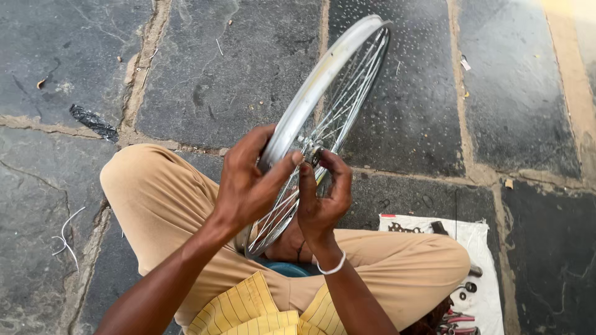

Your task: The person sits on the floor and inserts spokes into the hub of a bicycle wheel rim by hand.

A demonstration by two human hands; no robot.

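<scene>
Your left hand (248,180) grips the bicycle wheel's rim (310,87) to steady it upright over your lap, while your right hand (323,198) pinches a small part near the hub (310,154).

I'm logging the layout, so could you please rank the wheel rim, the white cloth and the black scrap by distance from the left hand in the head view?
1. Wheel rim: in the left hand's grip.
2. White cloth: on the ground, lower right.
3. Black scrap: on the ground, upper left; about as far as the cloth, too close to call.

bare stone floor (236,74) left, tool-strewn cloth (487,273) right
</scene>
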